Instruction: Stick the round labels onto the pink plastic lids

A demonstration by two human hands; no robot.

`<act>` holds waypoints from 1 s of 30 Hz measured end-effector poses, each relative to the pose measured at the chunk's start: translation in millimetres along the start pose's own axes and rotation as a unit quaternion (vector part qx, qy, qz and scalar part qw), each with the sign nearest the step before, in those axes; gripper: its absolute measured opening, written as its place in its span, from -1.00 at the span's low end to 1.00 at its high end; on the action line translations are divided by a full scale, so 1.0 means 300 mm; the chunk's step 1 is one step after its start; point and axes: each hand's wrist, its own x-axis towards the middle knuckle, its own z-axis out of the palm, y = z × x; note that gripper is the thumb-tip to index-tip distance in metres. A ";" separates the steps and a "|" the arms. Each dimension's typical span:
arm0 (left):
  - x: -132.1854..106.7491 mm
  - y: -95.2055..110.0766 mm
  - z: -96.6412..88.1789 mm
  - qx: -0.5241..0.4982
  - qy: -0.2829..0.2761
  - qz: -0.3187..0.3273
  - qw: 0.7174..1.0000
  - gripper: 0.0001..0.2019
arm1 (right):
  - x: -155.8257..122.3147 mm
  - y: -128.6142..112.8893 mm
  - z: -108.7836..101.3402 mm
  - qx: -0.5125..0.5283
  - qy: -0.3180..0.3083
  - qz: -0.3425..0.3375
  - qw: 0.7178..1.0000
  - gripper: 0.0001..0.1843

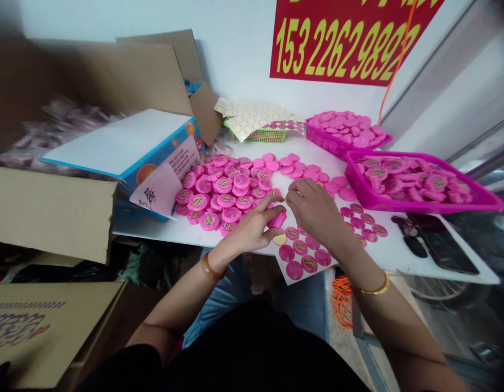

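My left hand (252, 226) grips a round pink tin (277, 219) at its fingertips, above the table's front edge. My right hand (313, 209) curls close beside that tin, and its fingertips are partly hidden. Below both hands lies a sheet of pink round labels (303, 253), with a cream round spot (280, 239) near my left thumb. A loose heap of pink tins with printed lids (219, 190) spreads over the white table (162, 231) to the left. More pink discs (313, 169) curve away behind my hands.
Two magenta plastic baskets (423, 182) of pink tins stand at the right. A green basket (268, 135) carries a cream label sheet. Open cardboard boxes (51, 212) and a blue printed box (125, 141) crowd the left. A phone (442, 242) lies at the right.
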 end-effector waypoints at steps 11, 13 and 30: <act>-0.017 -0.008 0.012 -0.348 0.138 -0.125 0.919 -0.59 | -0.041 -0.013 -0.002 0.286 0.217 0.141 0.923 -0.68; -0.026 -0.007 0.007 -0.502 0.146 -0.159 0.838 -0.59 | -0.058 -0.004 0.020 0.410 0.257 0.235 0.843 -0.70; -0.052 0.013 0.047 -0.583 0.174 -0.178 0.774 -0.58 | -0.051 -0.067 0.147 0.648 0.185 0.335 0.658 -0.78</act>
